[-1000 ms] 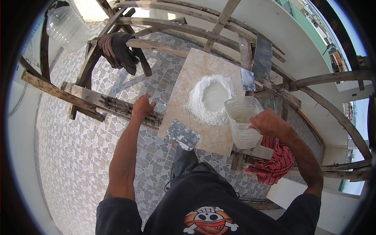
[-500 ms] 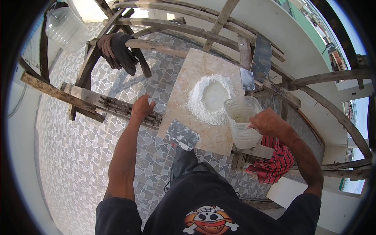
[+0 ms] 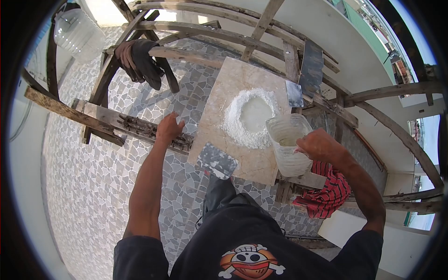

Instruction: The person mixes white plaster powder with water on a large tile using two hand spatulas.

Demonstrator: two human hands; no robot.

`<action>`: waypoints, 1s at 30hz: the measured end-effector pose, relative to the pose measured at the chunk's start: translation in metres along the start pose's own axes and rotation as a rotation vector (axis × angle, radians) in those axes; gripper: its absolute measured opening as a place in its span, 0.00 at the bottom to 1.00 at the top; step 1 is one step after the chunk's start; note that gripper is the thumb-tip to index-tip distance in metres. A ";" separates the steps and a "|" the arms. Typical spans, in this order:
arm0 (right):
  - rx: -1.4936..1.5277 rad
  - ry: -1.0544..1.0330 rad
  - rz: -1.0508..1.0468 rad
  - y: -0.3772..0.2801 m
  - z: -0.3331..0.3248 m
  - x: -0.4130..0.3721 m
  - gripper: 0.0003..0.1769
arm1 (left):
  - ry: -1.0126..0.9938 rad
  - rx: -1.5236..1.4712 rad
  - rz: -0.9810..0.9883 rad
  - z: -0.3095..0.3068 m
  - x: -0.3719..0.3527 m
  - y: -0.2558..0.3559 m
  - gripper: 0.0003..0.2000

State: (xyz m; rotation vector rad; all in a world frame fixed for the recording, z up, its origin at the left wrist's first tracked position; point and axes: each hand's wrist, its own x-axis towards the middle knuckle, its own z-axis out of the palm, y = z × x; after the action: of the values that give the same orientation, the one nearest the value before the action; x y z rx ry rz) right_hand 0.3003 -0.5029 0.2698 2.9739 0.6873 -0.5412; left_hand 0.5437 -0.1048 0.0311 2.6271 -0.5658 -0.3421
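My right hand (image 3: 318,145) is closed on the rim of a cloudy plastic container (image 3: 290,151), which is tilted beside a ring of white powder (image 3: 236,125). Pale liquid lies in the hollow of the ring, and a little shows inside the container. The powder rests on a beige marble-look board (image 3: 228,77). Left of the board, my left hand (image 3: 170,128) hangs over a wooden beam, fingers apart and holding nothing. A speckled metal plate (image 3: 217,160) sits at the board's near left corner, and a smaller one (image 3: 294,94) at its right edge.
Wooden scaffold beams (image 3: 186,29) surround the board. Dark gloves or cloth (image 3: 140,63) hang at the upper left, near a clear plastic bottle (image 3: 79,35). A red striped cloth (image 3: 326,191) hangs below the container. Patterned tile floor (image 3: 102,196) lies below.
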 end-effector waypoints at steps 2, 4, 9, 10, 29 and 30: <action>0.000 0.004 -0.006 0.000 0.000 0.000 0.18 | 0.002 0.001 -0.001 0.001 0.000 -0.001 0.21; 0.008 0.011 -0.009 0.001 0.002 0.000 0.18 | 0.002 0.001 -0.002 0.002 0.001 -0.002 0.21; 0.015 0.014 -0.009 0.000 -0.001 0.001 0.18 | -0.012 0.003 -0.017 -0.003 -0.001 0.003 0.21; 0.018 0.013 -0.008 0.000 -0.001 0.001 0.18 | -0.009 0.003 -0.015 -0.003 -0.001 0.003 0.21; -0.018 0.003 -0.018 0.000 -0.001 0.001 0.18 | 0.004 0.000 0.008 0.002 0.001 -0.003 0.22; -0.018 0.005 -0.018 0.000 -0.001 0.001 0.18 | 0.003 0.002 0.006 0.002 0.001 -0.002 0.22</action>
State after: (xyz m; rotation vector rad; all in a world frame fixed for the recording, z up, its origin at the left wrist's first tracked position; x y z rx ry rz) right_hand 0.3015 -0.5024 0.2703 2.9567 0.7155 -0.5256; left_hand 0.5445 -0.1036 0.0286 2.6269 -0.5732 -0.3365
